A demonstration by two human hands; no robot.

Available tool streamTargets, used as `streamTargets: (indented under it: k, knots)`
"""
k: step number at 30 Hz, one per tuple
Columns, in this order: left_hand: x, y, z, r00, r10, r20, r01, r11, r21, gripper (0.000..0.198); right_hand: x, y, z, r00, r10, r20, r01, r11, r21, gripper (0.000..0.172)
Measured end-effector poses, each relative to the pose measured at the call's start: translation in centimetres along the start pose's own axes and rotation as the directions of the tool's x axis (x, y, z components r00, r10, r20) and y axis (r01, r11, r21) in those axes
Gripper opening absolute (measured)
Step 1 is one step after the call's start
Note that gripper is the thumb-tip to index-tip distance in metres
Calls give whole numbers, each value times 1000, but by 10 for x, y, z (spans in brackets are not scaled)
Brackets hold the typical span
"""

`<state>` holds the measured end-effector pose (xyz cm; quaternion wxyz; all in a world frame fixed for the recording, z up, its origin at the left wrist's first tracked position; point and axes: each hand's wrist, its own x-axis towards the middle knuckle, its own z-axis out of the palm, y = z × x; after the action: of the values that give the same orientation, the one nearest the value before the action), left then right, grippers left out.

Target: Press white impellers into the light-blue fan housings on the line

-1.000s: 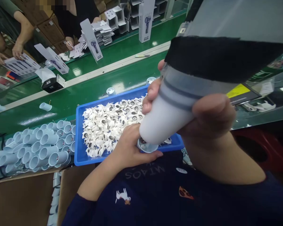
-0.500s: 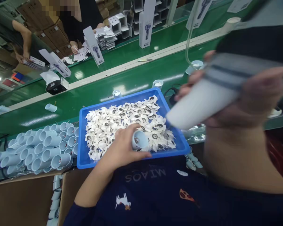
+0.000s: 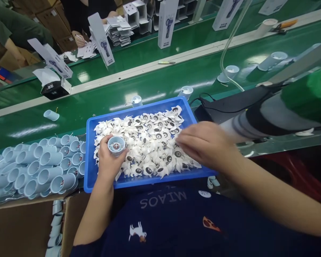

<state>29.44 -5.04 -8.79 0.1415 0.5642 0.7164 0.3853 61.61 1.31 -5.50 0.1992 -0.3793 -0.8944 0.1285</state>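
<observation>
My left hand (image 3: 108, 160) is wrapped round a light blue cylinder (image 3: 116, 145), its open end facing up with metal and wire-like parts inside. It is over the left part of a blue tray (image 3: 88, 157) heaped with white fan blades (image 3: 149, 142) with dark round hubs. Over the tray's right side, my right hand (image 3: 203, 142) reaches in with its fingers pressed together at the blades. Whatever its fingertips hold is too small to tell. The bottle-like white tool with a black band (image 3: 256, 121) lies behind my right wrist.
Many light blue cylinders (image 3: 40, 164) are piled left of the tray. Several more stand or lie on the green belt (image 3: 101, 92). White printed boxes (image 3: 166, 25) and a tissue pack (image 3: 56, 87) stand beyond. Across the belt, people handle papers.
My right hand has let go of the white tool and moved left and down to the blades. My left hand has moved left with the blue cylinder, now turned upward.
</observation>
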Motion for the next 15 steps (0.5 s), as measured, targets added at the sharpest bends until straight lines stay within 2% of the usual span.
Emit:
streamTargets:
  k: [1, 3, 5, 11, 15]
  knots:
    - [-1, -1, -1, 1000, 3, -17, -3, 1000, -1, 59, 8, -4, 8, 995, 23, 101, -14, 996, -88, 19]
    - [-4, -3, -2, 999, -5, -37, 4, 1000, -19, 57, 20, -7, 23, 944, 120, 306, -44, 969, -243, 14]
    - [-7, -5, -2, 999, -18, -40, 16, 999, -42, 58, 27, -5, 32, 892, 192, 409, -63, 949, -308, 12]
    - [-7, -4, -1, 999, -46, -18, 44, 995, -94, 65, 27, 1, 38, 857, 203, 473, -60, 952, -299, 22]
    - [-5, -5, 1, 997, -62, -35, 56, 986, -156, 66, 26, 1, 41, 855, 187, 483, -51, 958, -281, 25]
